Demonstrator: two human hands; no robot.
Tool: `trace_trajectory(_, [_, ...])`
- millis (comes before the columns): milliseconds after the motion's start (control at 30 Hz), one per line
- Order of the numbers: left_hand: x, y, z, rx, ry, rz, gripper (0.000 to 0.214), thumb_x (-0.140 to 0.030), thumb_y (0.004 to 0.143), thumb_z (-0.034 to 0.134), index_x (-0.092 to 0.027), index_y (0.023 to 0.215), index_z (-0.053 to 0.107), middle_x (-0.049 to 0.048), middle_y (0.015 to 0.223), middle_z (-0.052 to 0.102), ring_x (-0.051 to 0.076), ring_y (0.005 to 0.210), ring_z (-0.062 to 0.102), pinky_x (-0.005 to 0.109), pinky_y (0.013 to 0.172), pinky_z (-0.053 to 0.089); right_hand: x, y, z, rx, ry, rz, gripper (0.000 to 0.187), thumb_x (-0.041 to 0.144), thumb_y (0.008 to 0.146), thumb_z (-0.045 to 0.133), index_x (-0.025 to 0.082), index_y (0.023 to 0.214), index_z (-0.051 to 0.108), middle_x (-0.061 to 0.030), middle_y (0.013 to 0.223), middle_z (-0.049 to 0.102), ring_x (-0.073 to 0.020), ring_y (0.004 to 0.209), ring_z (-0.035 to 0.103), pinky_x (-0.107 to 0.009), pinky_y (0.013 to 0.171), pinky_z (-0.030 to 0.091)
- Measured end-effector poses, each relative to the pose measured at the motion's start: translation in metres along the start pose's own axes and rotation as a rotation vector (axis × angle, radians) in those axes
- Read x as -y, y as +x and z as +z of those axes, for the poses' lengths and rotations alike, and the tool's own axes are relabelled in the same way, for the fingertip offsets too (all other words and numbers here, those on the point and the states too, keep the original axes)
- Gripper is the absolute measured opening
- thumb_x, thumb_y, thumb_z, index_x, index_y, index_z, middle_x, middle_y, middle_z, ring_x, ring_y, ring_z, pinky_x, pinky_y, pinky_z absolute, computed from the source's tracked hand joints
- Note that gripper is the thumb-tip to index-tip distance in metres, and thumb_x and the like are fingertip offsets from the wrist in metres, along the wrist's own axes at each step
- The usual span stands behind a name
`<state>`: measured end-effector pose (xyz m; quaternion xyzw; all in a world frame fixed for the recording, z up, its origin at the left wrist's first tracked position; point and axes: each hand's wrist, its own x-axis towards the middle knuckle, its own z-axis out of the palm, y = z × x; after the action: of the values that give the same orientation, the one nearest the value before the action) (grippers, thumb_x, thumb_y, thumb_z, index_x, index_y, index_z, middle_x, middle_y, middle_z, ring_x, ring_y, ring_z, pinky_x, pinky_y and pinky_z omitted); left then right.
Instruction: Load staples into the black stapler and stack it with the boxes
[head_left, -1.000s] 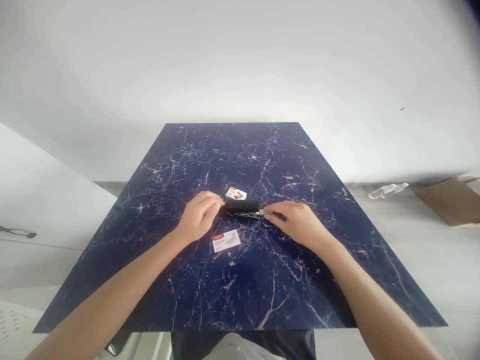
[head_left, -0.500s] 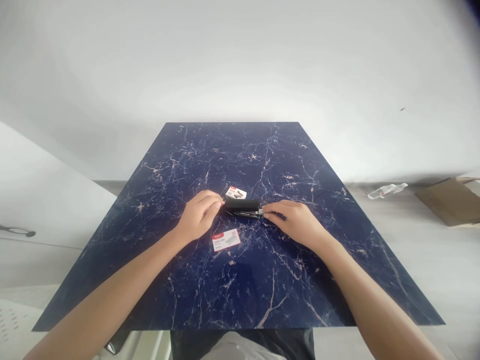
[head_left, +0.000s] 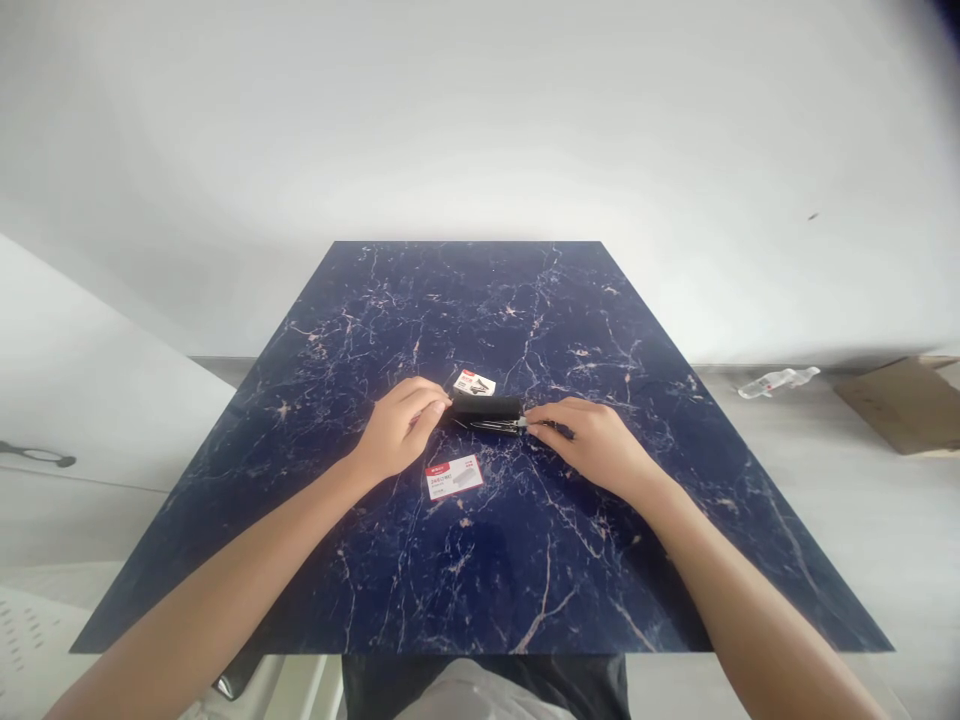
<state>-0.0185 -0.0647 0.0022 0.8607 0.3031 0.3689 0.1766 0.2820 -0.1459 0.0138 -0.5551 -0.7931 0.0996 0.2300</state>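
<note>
A black stapler lies on its side in the middle of a dark blue marbled table. My left hand rests on the table with curled fingers pinching the stapler's left end. My right hand grips the stapler's right end, where a thin metal part sticks out. A small white and red staple box lies flat just in front of the stapler. A second small white and red box sits just behind it.
Beyond the table's right edge, on the pale floor, lie a plastic bottle and a brown cardboard box. A white wall stands behind the table. A white surface runs along the left.
My right hand has slid the metal part a little to the left, into the stapler. The view has shifted slightly. My left hand stays put.
</note>
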Motion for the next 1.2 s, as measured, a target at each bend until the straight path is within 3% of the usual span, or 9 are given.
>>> trace_trajectory(400, [-0.0002,-0.0001,0.0007,0.0,0.012,0.002,0.023,-0.028,0.104,0.046,-0.021,0.103,0.069,0.0067,0.107,0.071,0.021,0.102,0.066,0.038,0.092,0.053,0.0003,-0.0001,0.0008,-0.014,0.029,0.026,0.019,0.029,0.101,0.057,0.029,0.109,0.074,-0.0013,0.105,0.077,-0.021,0.091,0.073,-0.034,0.081,0.059])
trace_trajectory(833, [-0.0008,0.0019,0.0013,-0.003,0.036,0.01,0.022,-0.027,0.103,0.048,-0.022,0.102,0.068,0.0061,0.105,0.071,0.021,0.1,0.066,0.038,0.091,0.054,0.0052,-0.0011,0.0023,-0.035,-0.028,-0.008,0.019,0.025,0.1,0.058,0.027,0.106,0.076,-0.0015,0.11,0.077,-0.0232,0.102,0.072,-0.037,0.088,0.059])
trace_trajectory(1200, [-0.0008,0.0017,0.0016,0.006,0.037,0.007,0.016,-0.023,0.102,0.051,-0.022,0.102,0.067,0.0053,0.107,0.07,0.02,0.102,0.065,0.036,0.091,0.053,0.0054,-0.0034,0.0078,-0.034,-0.182,-0.015,0.024,0.021,0.102,0.051,0.025,0.113,0.072,-0.0039,0.105,0.079,-0.023,0.092,0.074,-0.032,0.075,0.059])
